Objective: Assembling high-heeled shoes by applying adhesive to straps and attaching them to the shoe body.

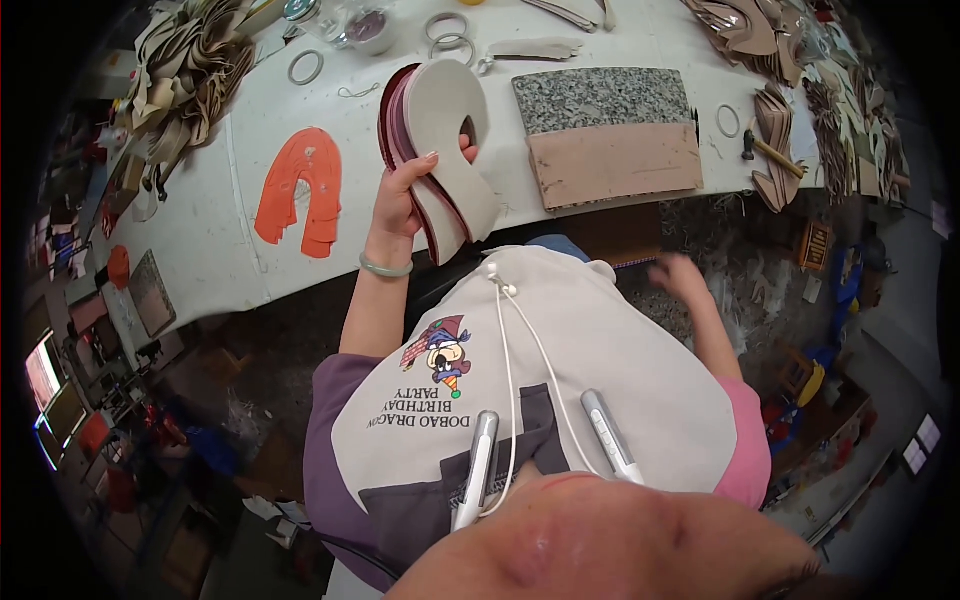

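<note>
My left hand is closed round a stack of curved, U-shaped leather pieces, raised above the table's front edge. Its top piece is cream; pink and dark red layers fan out along the left side. The thumb lies across the front, and fingertips show through the gap in the curve. To the left, an orange U-shaped set of pieces lies flat on the table. My right hand is low, below the table's front edge, beside a brown drawer or shelf. Its fingers are blurred, and I cannot make out anything in them.
A speckled stone slab lies on the white table, its near part covered by a tan board. A hammer rests at right by leather pieces. Metal rings and leather piles lie farther back.
</note>
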